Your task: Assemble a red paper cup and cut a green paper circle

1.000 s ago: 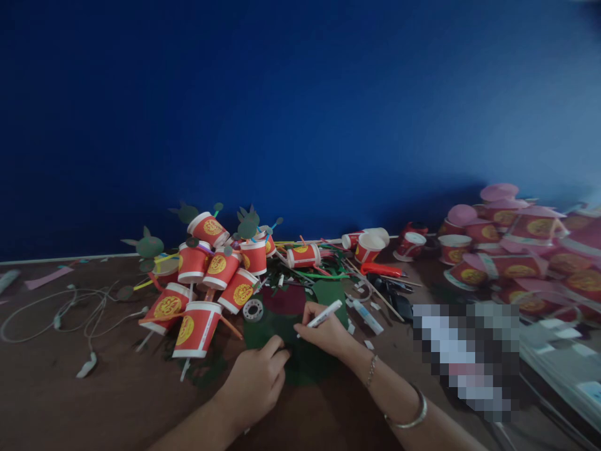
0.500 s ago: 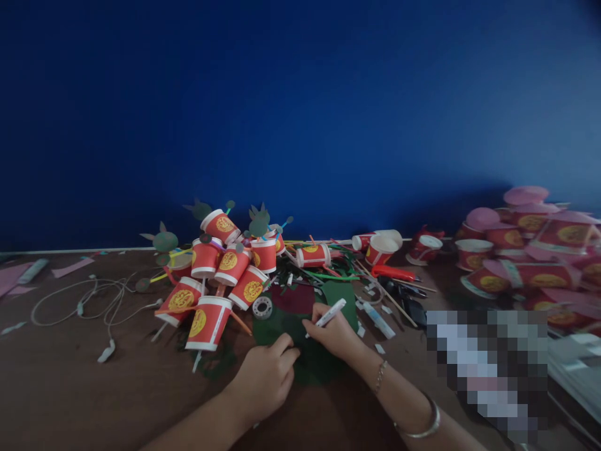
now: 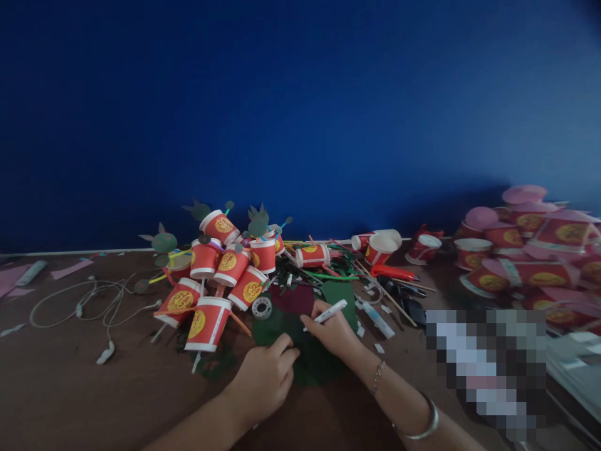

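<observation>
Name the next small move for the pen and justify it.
Probably a short, light stroke with the white pen on the green sheet. The right hand grips the pen with its tip angled down at the sheet, and the left hand is at the sheet's near left side, seemingly placed to steady it. Whether the tip touches is unclear.

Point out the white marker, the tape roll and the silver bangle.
White marker (image 3: 330,312): head view, middle of its barrel.
Tape roll (image 3: 256,308): head view, left side of its ring.
Silver bangle (image 3: 434,425): head view, its outer curve.
</observation>
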Action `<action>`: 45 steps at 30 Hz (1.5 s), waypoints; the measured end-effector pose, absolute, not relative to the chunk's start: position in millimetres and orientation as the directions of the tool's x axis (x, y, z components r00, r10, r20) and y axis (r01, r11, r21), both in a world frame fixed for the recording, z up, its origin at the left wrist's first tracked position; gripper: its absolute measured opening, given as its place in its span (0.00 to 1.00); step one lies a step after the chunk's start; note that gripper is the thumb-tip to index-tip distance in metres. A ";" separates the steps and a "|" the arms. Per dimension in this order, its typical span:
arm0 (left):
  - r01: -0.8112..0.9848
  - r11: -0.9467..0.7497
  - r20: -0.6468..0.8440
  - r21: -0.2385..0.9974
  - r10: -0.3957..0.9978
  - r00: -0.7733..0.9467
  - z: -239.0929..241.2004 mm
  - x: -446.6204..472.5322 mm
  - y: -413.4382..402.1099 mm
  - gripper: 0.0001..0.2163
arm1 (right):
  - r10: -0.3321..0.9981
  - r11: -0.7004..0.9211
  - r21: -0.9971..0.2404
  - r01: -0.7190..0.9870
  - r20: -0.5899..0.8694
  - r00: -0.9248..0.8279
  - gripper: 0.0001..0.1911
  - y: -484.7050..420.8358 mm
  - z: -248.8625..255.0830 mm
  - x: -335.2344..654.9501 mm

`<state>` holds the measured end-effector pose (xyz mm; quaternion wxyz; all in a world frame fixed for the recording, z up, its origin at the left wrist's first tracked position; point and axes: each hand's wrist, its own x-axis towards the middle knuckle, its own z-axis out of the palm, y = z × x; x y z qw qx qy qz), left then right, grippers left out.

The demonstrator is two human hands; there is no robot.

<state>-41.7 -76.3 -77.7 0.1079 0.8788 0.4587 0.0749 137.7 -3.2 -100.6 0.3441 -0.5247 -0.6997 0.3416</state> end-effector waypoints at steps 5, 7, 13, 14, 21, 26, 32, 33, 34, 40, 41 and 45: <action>0.788 -0.557 0.035 0.262 0.821 0.569 -78.7 -41.9 -75.9 0.15 | 0.970 0.212 -0.843 0.495 0.119 -0.211 0.15 -3.4 -100.5 138.6; 0.786 -0.561 0.042 0.261 0.820 0.571 -79.3 -42.2 -76.0 0.15 | 0.968 0.219 -0.843 0.491 0.126 -0.215 0.14 -3.1 -101.3 138.7; 0.789 -0.557 0.037 0.259 0.822 0.568 -78.8 -42.4 -76.7 0.15 | 0.970 0.215 -0.852 0.477 0.128 -0.209 0.13 -2.3 -103.4 138.6; 0.790 -0.557 0.034 0.259 0.822 0.568 -78.4 -42.3 -76.7 0.15 | 0.970 0.213 -0.851 0.480 0.127 -0.207 0.13 -2.4 -103.1 138.5; 0.791 -0.555 0.036 0.258 0.824 0.566 -77.1 -41.3 -75.8 0.15 | 0.976 0.113 -0.895 0.432 0.020 -0.216 0.13 -3.7 -98.8 138.8; 0.784 -0.563 0.049 0.262 0.819 0.571 -78.8 -41.7 -75.8 0.15 | 0.971 0.186 -0.874 0.449 0.094 -0.220 0.14 -4.3 -97.5 138.7; 0.788 -0.556 0.047 0.264 0.824 0.565 -77.7 -41.3 -75.7 0.15 | 0.967 0.169 -0.864 0.474 0.052 -0.249 0.13 -3.6 -99.6 138.9; 0.788 -0.555 0.049 0.267 0.824 0.564 -77.2 -41.2 -75.8 0.15 | 0.969 0.149 -0.874 0.462 0.036 -0.245 0.13 -3.6 -99.5 138.7; 0.788 -0.555 0.050 0.268 0.824 0.564 -76.9 -41.2 -75.9 0.14 | 0.971 0.135 -0.883 0.449 0.027 -0.239 0.14 -3.6 -99.4 138.6; 0.779 -0.564 0.062 0.276 0.819 0.571 -78.7 -42.3 -77.0 0.14 | 0.972 0.182 -0.870 0.458 0.088 -0.219 0.15 -4.0 -100.2 137.8; 0.779 -0.563 0.063 0.274 0.819 0.570 -79.4 -42.5 -77.0 0.14 | 0.971 0.182 -0.864 0.470 0.084 -0.222 0.15 -3.8 -100.6 138.0; 0.784 -0.562 0.069 0.265 0.822 0.566 -81.4 -42.3 -76.6 0.15 | 0.972 0.130 -0.878 0.460 0.022 -0.232 0.15 -3.4 -100.3 138.4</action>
